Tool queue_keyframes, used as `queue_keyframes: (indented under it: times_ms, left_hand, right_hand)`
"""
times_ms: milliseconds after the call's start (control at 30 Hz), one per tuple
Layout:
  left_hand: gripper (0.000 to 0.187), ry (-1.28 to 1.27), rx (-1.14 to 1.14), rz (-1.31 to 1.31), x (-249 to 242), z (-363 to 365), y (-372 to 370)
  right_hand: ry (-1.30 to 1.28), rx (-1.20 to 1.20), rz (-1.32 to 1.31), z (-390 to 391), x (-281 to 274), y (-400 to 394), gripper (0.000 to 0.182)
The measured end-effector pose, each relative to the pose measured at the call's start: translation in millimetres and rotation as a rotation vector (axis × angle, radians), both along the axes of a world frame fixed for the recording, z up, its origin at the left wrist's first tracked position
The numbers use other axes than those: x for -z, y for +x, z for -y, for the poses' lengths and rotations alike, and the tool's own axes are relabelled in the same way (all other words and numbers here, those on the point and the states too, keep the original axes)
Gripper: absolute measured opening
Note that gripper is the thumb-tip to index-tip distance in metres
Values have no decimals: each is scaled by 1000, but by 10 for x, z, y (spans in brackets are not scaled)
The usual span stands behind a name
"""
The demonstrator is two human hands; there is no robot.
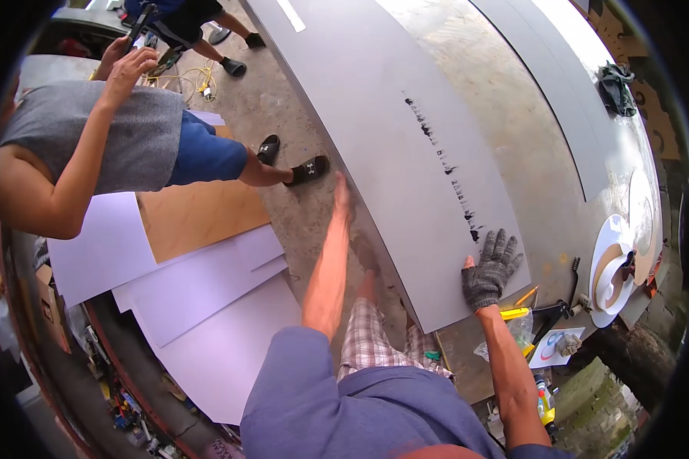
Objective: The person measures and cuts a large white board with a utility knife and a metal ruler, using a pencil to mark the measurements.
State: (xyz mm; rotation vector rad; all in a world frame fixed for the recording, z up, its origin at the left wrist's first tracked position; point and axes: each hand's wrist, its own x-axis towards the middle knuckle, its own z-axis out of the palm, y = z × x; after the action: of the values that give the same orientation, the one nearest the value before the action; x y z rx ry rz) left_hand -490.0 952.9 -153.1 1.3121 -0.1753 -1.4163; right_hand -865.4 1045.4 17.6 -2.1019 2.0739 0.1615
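A long grey panel point(375, 153) lies on the worktable, with a ragged line of black marks point(444, 161) running along its middle. My right hand point(494, 271), in a grey knit glove with the thumb tip bare, rests flat on the panel's near end with the fingers spread. It sits just below the last black smudge. My left hand point(342, 197) is bare and reaches out beside the panel's left edge. Motion smears its fingers.
Right of the panel are a pencil point(527, 295), a black brush point(574, 277) and white rings point(612, 279). A second grey strip point(547, 76) lies farther over. To the left, a person in a grey top point(103, 138) stands by stacked white sheets point(207, 306). Another person's legs show behind.
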Motion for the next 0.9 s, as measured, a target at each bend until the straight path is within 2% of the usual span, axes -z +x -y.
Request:
queue_keyframes:
  times_ms: [100, 233, 267, 300, 333, 400, 467, 533, 567, 600, 633, 667, 700, 733, 767, 900]
  left_hand:
    - [61, -227, 120, -280, 8, 374, -533]
    - [60, -440, 186, -185, -185, 359, -690]
    - [60, -406, 149, -147, -151, 279, -564]
    - [56, -152, -79, -390, 46, 141, -328]
    - [47, 81, -261, -260, 137, -65, -12]
    - [41, 26, -161, 36, -168, -500, 374]
    - [39, 130, -73, 267, -617, -731, 545]
    - [43, 160, -61, 424, -1047, -757, 315]
    - [62, 41, 14, 357, -947, -765, 248]
    - [73, 61, -25, 296, -573, -705, 203]
    - [82, 68, -15, 212, -477, -588, 32]
    - [86, 45, 110, 100, -525, -469, -189]
    - [76, 155, 84, -71, -778, -297, -467]
    - [60, -111, 197, -324, -29, -107, -489]
    - [57, -239, 259, -341, 16, -68, -606]
    - [56, -304, 115, -373, 56, 121, -645]
  right_hand:
    - [-15, -9, -1, 16, 0, -3, 84]
    - [-37, -10, 21, -17, -22, 12, 84]
    - [-48, -11, 28, -29, -3, 20, 84]
    - [-64, -5, 31, -18, 7, -1, 83]
    - [-69, -4, 34, -17, -7, -41, 83]
    - [-73, -14, 61, -19, -31, -26, 83]
    - [-58, -6, 56, -41, -20, -21, 83]
    - [-60, 1, 59, -19, -21, -8, 83]
    - [-57, 3, 65, -35, -31, -21, 83]
    - [-59, 6, 69, -23, -40, -22, 83]
    - [-58, 7, 58, -20, -48, -12, 83]
    - [-51, 12, 63, -5, -63, -1, 83]
    - [-42, 15, 63, 8, -80, 8, 83]
    - [-23, 18, 58, -12, -90, -1, 83]
    - [-63, 7, 68, -38, -73, -10, 82]
    - [-79, 5, 57, -41, -18, -16, 81]
